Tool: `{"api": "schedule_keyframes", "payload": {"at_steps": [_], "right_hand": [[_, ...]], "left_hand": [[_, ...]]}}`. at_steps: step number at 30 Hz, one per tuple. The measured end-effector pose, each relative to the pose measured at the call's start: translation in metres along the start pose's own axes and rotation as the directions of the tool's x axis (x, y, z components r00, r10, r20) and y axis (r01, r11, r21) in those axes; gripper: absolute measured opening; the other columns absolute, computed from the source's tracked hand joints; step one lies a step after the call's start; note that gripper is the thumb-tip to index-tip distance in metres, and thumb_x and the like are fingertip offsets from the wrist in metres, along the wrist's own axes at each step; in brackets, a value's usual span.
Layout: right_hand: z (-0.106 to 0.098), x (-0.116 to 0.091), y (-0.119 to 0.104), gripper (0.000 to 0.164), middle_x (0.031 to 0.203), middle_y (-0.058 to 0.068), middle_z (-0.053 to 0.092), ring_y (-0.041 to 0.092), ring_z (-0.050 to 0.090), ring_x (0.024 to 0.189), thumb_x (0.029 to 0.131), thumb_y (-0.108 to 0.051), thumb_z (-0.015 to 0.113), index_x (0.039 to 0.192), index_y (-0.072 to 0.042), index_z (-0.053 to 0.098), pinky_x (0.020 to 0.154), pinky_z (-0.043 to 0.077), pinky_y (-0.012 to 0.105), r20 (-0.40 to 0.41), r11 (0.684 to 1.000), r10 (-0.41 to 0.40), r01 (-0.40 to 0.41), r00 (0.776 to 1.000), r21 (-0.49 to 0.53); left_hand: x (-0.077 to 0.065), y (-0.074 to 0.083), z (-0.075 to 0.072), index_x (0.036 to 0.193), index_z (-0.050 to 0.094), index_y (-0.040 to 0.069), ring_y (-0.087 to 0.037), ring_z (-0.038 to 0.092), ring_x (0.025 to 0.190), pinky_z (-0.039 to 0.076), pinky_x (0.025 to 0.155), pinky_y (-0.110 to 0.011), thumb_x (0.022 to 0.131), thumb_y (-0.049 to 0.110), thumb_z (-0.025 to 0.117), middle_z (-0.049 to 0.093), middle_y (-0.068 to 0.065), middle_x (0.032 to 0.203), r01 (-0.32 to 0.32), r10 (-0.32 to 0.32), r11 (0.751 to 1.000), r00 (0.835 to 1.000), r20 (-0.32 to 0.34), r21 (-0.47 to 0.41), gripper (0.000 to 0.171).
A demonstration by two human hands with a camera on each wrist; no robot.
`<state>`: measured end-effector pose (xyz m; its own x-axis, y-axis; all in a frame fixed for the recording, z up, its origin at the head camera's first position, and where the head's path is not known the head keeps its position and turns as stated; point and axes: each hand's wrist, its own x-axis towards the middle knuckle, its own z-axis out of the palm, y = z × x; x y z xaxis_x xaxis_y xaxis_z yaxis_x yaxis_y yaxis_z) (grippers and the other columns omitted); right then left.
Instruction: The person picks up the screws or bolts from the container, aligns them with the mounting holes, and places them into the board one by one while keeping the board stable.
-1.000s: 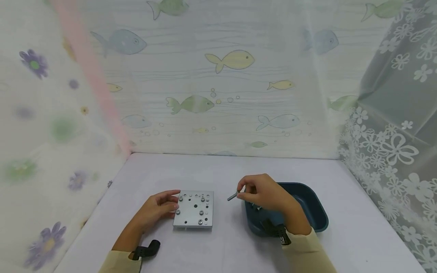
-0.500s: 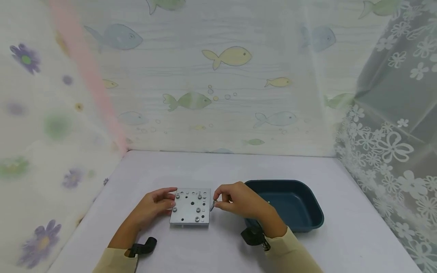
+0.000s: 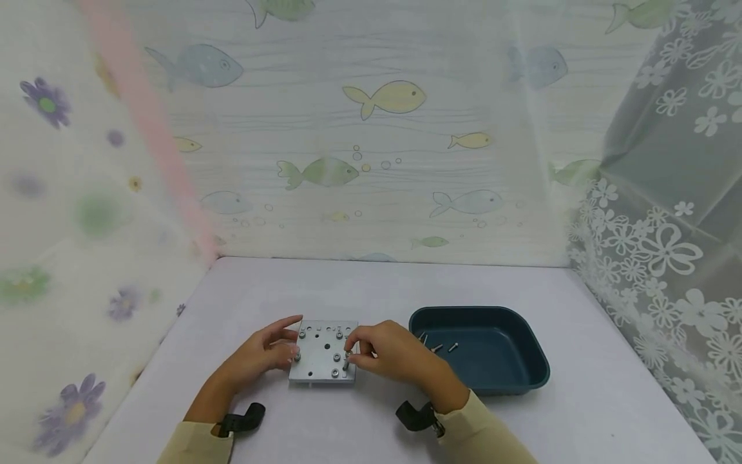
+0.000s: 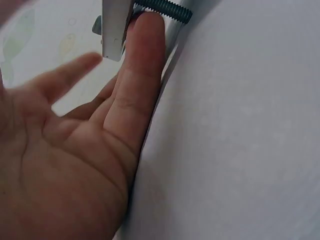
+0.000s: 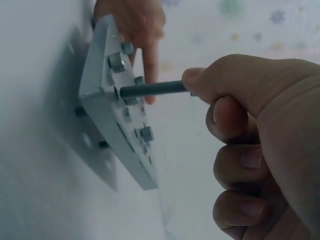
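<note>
A square silver metal plate (image 3: 317,363) with several holes carries several socket-head bolts, whose threaded shanks stick out underneath, over the white table. My left hand (image 3: 261,353) holds the plate's left edge; in the left wrist view one finger (image 4: 142,60) reaches under it beside a threaded shank (image 4: 167,9). Between thumb and index finger, my right hand (image 3: 391,354) pinches a bolt (image 5: 155,89) by its head end. Its threaded tip points down right at a hole near the plate's near right corner. The pinching fingertips hide most of the bolt's head.
To the right of the plate stands a dark blue tray (image 3: 504,361), with several loose bolts (image 3: 453,347) at its left side. Behind the table hangs a fish-patterned curtain (image 3: 371,193). A black camera mount (image 3: 242,419) sits on the left wrist.
My right hand has carried the bolt left from over the tray to the plate's right side and turned it from slanting to upright. My left hand stays at the plate's left edge.
</note>
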<state>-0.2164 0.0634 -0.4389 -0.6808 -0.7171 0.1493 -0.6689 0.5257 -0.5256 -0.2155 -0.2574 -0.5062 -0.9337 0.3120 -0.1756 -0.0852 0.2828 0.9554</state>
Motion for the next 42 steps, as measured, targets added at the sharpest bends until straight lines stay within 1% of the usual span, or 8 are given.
{"api": "schedule_keyframes", "payload": {"at_steps": [4,6,8,12,17,22,31,42], "right_hand": [[0.005,0.002,-0.002,0.012,0.063,-0.018,0.049,-0.002,0.041,0.055,0.096,-0.026,0.075,0.108,-0.024,0.073,0.051,0.031,0.016,0.011,0.999,0.02,-0.02,1.0,-0.038],[0.008,0.002,-0.003,0.012,0.062,-0.017,0.048,-0.002,0.041,0.055,0.096,-0.027,0.075,0.107,-0.025,0.073,0.051,0.032,0.016,0.021,0.998,0.026,-0.024,0.999,-0.06],[0.011,0.003,-0.004,0.012,0.062,-0.017,0.048,-0.002,0.042,0.056,0.096,-0.028,0.076,0.107,-0.025,0.074,0.052,0.032,0.016,0.032,0.997,0.027,-0.024,0.999,-0.078],[0.015,0.003,-0.005,0.013,0.062,-0.018,0.049,-0.002,0.043,0.057,0.095,-0.029,0.076,0.107,-0.025,0.075,0.053,0.034,0.016,0.048,0.995,0.039,-0.035,0.998,-0.094],[0.019,0.002,-0.005,0.013,0.061,-0.019,0.05,-0.002,0.044,0.057,0.095,-0.029,0.076,0.107,-0.025,0.076,0.053,0.035,0.016,0.05,0.993,0.062,-0.057,0.997,-0.106],[0.021,0.002,-0.003,0.012,0.061,-0.019,0.051,-0.002,0.045,0.056,0.094,-0.027,0.077,0.106,-0.025,0.076,0.052,0.036,0.017,0.047,0.994,0.072,-0.067,0.996,-0.09],[0.024,0.004,-0.003,0.015,0.06,-0.018,0.051,-0.002,0.045,0.056,0.095,-0.028,0.077,0.109,-0.024,0.076,0.053,0.036,0.017,0.063,0.991,0.092,-0.084,0.994,-0.107],[0.029,0.005,-0.001,0.011,0.058,-0.015,0.051,0.002,0.046,0.052,0.097,-0.029,0.073,0.107,-0.028,0.075,0.05,0.036,0.02,0.032,0.984,0.162,-0.159,0.986,-0.08]], "left_hand": [[-0.003,0.003,-0.001,0.166,0.019,0.022,-0.03,0.064,0.114,0.059,0.09,-0.032,0.081,0.011,0.088,0.039,-0.025,0.151,-0.062,0.064,0.998,0.989,0.136,-0.019,0.11],[-0.003,0.003,-0.001,0.167,0.014,0.023,-0.029,0.063,0.112,0.06,0.088,-0.031,0.075,0.006,0.091,0.036,-0.025,0.152,-0.067,0.071,0.997,0.983,0.167,-0.032,0.121],[-0.003,0.002,0.0,0.167,0.013,0.023,-0.028,0.062,0.11,0.06,0.087,-0.03,0.071,0.003,0.093,0.035,-0.024,0.152,-0.061,0.067,0.997,0.982,0.177,-0.04,0.126],[-0.002,0.001,0.002,0.166,0.019,0.023,-0.027,0.062,0.105,0.06,0.083,-0.029,0.068,0.003,0.095,0.036,-0.022,0.151,-0.048,0.05,0.999,0.987,0.153,-0.014,0.126],[-0.001,0.002,0.005,0.165,0.024,0.021,-0.027,0.064,0.1,0.06,0.079,-0.029,0.065,0.006,0.097,0.038,-0.021,0.151,-0.065,0.061,0.997,0.992,0.107,0.038,0.125],[-0.001,0.003,0.006,0.164,0.025,0.02,-0.026,0.065,0.096,0.06,0.075,-0.029,0.064,0.007,0.098,0.039,-0.02,0.152,-0.078,0.072,0.995,0.993,0.09,0.061,0.125],[-0.001,0.003,0.007,0.165,0.025,0.018,-0.025,0.066,0.098,0.059,0.071,-0.027,0.063,0.006,0.098,0.041,-0.02,0.152,-0.1,0.094,0.993,0.992,0.078,0.069,0.125],[-0.001,0.007,0.009,0.164,0.026,0.019,-0.028,0.066,0.105,0.059,0.072,-0.028,0.062,0.006,0.098,0.043,-0.018,0.152,-0.069,0.067,0.993,0.998,0.021,0.096,0.126]]}}
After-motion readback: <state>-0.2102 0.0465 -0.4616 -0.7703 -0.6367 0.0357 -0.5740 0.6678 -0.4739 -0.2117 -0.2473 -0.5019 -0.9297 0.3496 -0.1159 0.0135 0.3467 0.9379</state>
